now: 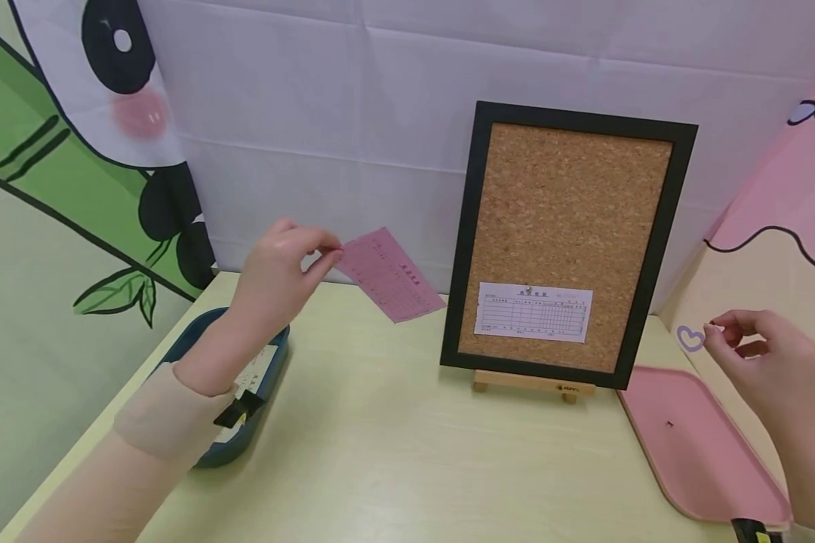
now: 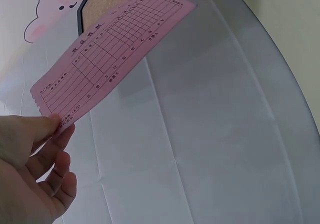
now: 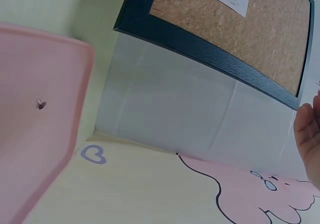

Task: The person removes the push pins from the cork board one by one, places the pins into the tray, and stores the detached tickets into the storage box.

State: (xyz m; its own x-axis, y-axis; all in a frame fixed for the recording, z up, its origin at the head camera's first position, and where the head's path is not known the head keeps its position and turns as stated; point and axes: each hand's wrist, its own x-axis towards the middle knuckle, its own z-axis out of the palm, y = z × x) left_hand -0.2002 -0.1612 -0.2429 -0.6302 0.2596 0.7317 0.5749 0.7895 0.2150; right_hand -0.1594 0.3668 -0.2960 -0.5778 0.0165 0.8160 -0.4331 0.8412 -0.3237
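My left hand (image 1: 281,271) pinches a pink receipt slip (image 1: 392,277) by one corner, between thumb and fingertips. The slip hangs in the air to the left of a black-framed cork board (image 1: 577,211); its printed grid shows in the left wrist view. A white receipt slip (image 1: 533,313) lies flat on the lower cork, with a pushpin (image 1: 528,289) at its top edge. To the right of the board, my right hand (image 1: 770,369) is raised above the pink tray (image 1: 693,445), thumb and forefinger together on a small pushpin (image 1: 711,324), mostly hidden by the fingertips.
One loose pushpin (image 3: 41,104) lies in the pink tray. A small wooden easel (image 1: 533,381) supports the board on the pale table (image 1: 407,467). Beneath my left forearm stands a dark blue tray (image 1: 224,456) with paper in it. Printed cloth backs the table.
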